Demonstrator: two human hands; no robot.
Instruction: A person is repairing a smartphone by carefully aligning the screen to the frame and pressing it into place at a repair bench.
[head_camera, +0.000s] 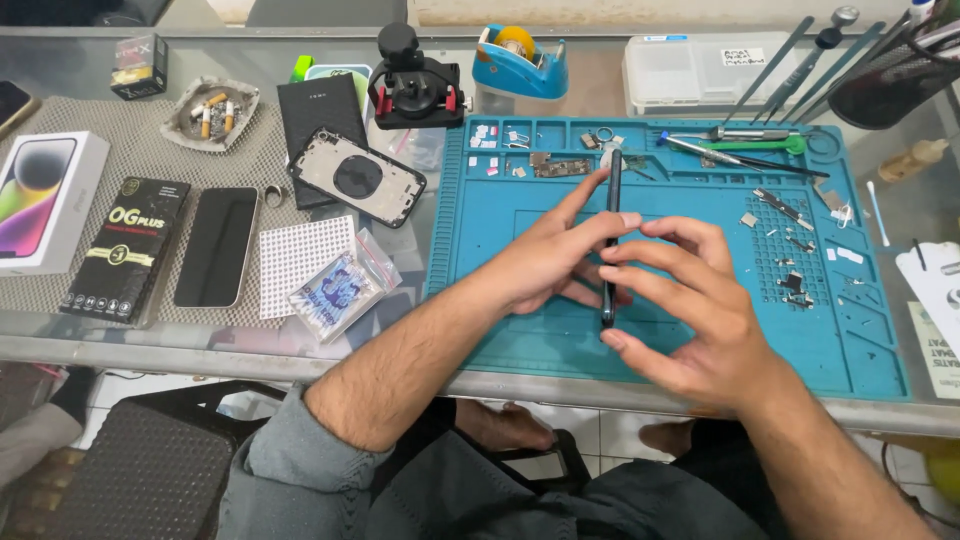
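Blue silicone repair mat (480, 300) carries a dark phone (611, 235) standing on edge at its middle, pinched between left hand (545, 262) and right hand (690, 310), fingers closed on both faces. Even pressure along the edges seems wise. Mat's top compartments (520, 140) hold small chips and screws.

A white phone box (45, 200) and a black flat package (125, 248) are laid on a grey mesh pad (150, 150) at the left of the glass counter (300, 340). A dark phone (217, 246) is placed beside them, next to a white gridded sheet (300, 260) and a small plastic bag (340, 285). An ashtray (212, 113) with cigarette butts is seen farther back. A blue tape dispenser (520, 62) and a clear plastic case (690, 72) are set along the far edge.
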